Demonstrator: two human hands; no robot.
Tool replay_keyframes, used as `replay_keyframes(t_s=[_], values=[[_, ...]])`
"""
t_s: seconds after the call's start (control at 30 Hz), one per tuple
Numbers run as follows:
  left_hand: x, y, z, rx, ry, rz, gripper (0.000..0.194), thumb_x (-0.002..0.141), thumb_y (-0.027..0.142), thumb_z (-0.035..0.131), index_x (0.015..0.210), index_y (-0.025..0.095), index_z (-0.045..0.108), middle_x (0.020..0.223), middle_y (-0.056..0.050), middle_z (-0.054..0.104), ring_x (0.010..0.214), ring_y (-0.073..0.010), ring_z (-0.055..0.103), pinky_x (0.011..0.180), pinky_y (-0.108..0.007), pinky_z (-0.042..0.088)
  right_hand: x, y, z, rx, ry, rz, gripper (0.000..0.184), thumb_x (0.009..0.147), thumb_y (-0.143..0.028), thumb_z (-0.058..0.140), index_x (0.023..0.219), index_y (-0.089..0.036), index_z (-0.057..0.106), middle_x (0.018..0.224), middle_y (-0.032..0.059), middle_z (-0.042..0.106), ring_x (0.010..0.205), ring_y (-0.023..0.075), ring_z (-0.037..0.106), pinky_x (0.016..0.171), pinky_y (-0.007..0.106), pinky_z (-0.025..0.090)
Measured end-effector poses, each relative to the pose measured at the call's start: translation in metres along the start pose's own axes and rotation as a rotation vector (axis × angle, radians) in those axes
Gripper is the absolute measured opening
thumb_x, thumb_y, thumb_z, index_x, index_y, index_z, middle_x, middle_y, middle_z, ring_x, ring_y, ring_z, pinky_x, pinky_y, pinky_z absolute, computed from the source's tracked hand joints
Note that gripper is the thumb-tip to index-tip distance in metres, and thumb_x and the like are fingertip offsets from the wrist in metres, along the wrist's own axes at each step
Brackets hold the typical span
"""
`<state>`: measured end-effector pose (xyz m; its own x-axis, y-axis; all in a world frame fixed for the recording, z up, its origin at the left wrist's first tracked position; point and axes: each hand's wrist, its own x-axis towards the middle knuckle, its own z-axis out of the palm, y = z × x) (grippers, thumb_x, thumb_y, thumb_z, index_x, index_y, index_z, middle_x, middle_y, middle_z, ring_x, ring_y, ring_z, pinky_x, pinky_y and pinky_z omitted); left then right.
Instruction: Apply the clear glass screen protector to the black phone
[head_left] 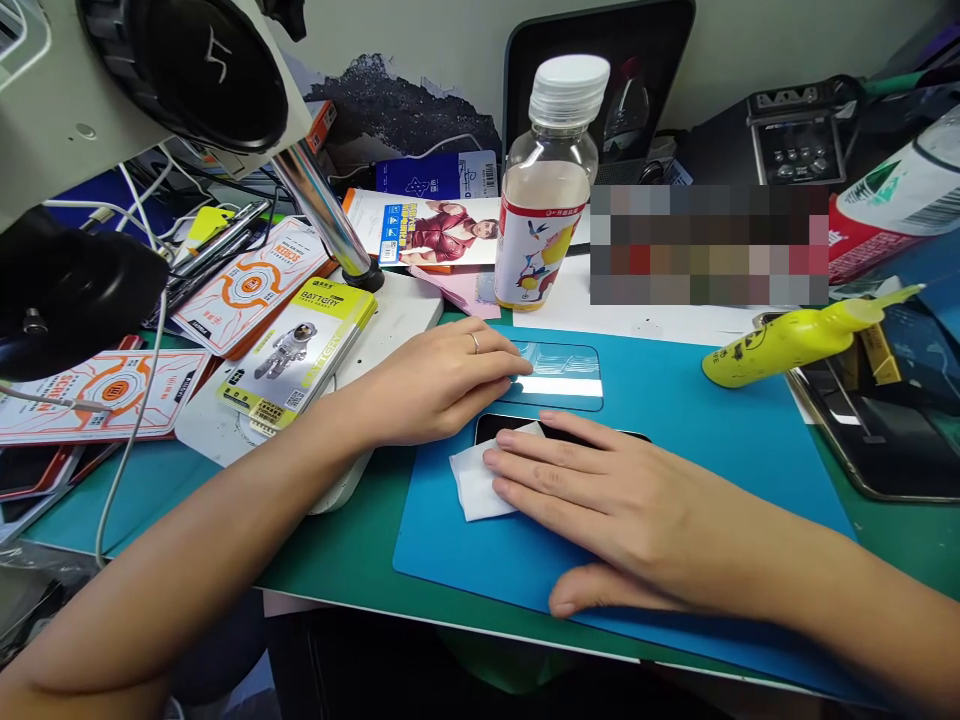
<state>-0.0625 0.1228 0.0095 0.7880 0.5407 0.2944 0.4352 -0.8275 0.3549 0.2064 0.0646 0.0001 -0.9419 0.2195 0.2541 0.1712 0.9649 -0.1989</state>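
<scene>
Black, flat, glossy phone-like slab (491,427) lay on the left part of our blue rectangular mat (720,465), mostly hidden by a thin white wipe (474,487) and our right hand (637,515). Right fingers were straight, slightly fanned, flat over the wipe; thumb out to the side, nothing pinched. We read that as spreading light pressure, wipe keeping skin off the surface.

Just beyond, our left hand (427,385) covered the left end of a clear rectangular panel with a thin black border (570,386). Left fingers were close together, angled down; we couldn't tell if they pinched or only steadied it.

Mat probably gave grip and protection over the green tabletop (330,565). Yellow plastic squeeze bottle with pointed nozzle (780,348) sat at its far right, presumably for easy reach. Clear plastic drink bottle with white cap (544,235) stood behind, likely parked off the mat to leave us elbow room.
</scene>
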Motion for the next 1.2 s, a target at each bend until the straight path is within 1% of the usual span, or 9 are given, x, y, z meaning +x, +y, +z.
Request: replay_keyframes(t_s=[0.1,0.23,0.4,0.53,0.73,0.83,0.97,1.1,1.2], values=[[-0.0006,-0.0011,0.0011,0.002,0.007,0.013,0.027,0.112,0.020,0.051,0.126,0.015,0.073,0.124,-0.013,0.079,0.113,-0.0239,0.071,0.102,-0.040,0.058,-0.0019,0.0004,0.0021,0.007,-0.032,0.020,0.074,0.108,-0.064,0.052,0.152,-0.005,0.060,0.159,0.0165,0.063,0.151,0.0301,0.058,0.131,0.053,0.042],[-0.0016,-0.0027,0.0030,0.003,0.025,0.031,0.025,0.112,0.020,0.053,0.127,0.014,0.073,0.124,-0.013,0.079,0.112,-0.0237,0.071,0.100,-0.039,0.058,-0.0031,0.0030,0.0048,-0.073,-0.010,0.076,0.077,0.110,-0.064,0.046,0.153,-0.001,0.058,0.161,0.0216,0.059,0.153,0.0315,0.056,0.131,0.053,0.041],[-0.0010,-0.0025,0.0036,0.005,0.021,0.030,0.025,0.112,0.020,0.052,0.126,0.015,0.072,0.124,-0.013,0.079,0.111,-0.0235,0.071,0.100,-0.040,0.058,-0.0021,0.0013,0.0045,-0.065,-0.057,0.059,0.089,0.104,-0.072,0.051,0.158,-0.001,0.053,0.167,0.0208,0.052,0.157,0.0331,0.051,0.132,0.053,0.039],[-0.0005,-0.0022,0.0031,0.006,0.022,0.040,0.025,0.112,0.020,0.052,0.125,0.014,0.073,0.123,-0.013,0.079,0.111,-0.0237,0.071,0.099,-0.039,0.058,-0.0033,-0.0019,0.0037,-0.009,-0.097,0.010,0.094,0.102,-0.077,0.051,0.158,-0.002,0.054,0.166,0.0198,0.054,0.155,0.0325,0.053,0.132,0.051,0.039],[-0.0012,-0.0018,0.0017,0.001,0.014,0.035,0.027,0.112,0.021,0.052,0.126,0.012,0.074,0.124,-0.014,0.078,0.111,-0.0241,0.071,0.101,-0.039,0.056,-0.0025,-0.0042,0.0065,-0.066,-0.056,0.093,0.096,0.102,-0.077,0.050,0.158,0.001,0.053,0.166,0.0241,0.053,0.153,0.0370,0.054,0.130,0.054,0.040],[-0.0008,0.0005,-0.0011,-0.031,-0.018,0.016,0.033,0.115,0.027,0.049,0.129,0.011,0.073,0.132,-0.015,0.076,0.117,-0.0250,0.070,0.106,-0.039,0.054,-0.0012,-0.0051,0.0068,-0.012,-0.066,0.009,0.096,0.101,-0.079,0.047,0.156,-0.001,0.056,0.164,0.0220,0.057,0.154,0.0342,0.054,0.133,0.052,0.036],[-0.0008,0.0031,-0.0054,-0.074,-0.049,0.020,0.044,0.117,0.037,0.041,0.132,0.010,0.073,0.136,-0.017,0.074,0.122,-0.0268,0.069,0.111,-0.040,0.051,-0.0009,-0.0053,0.0057,-0.052,-0.034,0.064,0.089,0.104,-0.074,0.049,0.154,-0.001,0.057,0.161,0.0227,0.060,0.151,0.0350,0.057,0.131,0.054,0.037],[-0.0020,0.0021,-0.0061,-0.118,-0.065,0.031,0.059,0.118,0.050,0.031,0.134,0.010,0.072,0.135,-0.018,0.074,0.124,-0.0297,0.068,0.112,-0.044,0.050,-0.0018,-0.0039,0.0058,0.003,-0.028,-0.010,0.086,0.104,-0.073,0.051,0.151,-0.003,0.060,0.158,0.0212,0.063,0.152,0.0319,0.056,0.134,0.052,0.034],[-0.0028,0.0006,-0.0054,-0.126,-0.073,0.022,0.064,0.118,0.053,0.025,0.132,0.012,0.072,0.134,-0.017,0.075,0.123,-0.0293,0.069,0.110,-0.044,0.051,-0.0018,-0.0024,0.0074,-0.053,-0.021,0.076,0.086,0.105,-0.071,0.051,0.154,-0.001,0.058,0.161,0.0233,0.060,0.151,0.0345,0.057,0.130,0.055,0.039]])
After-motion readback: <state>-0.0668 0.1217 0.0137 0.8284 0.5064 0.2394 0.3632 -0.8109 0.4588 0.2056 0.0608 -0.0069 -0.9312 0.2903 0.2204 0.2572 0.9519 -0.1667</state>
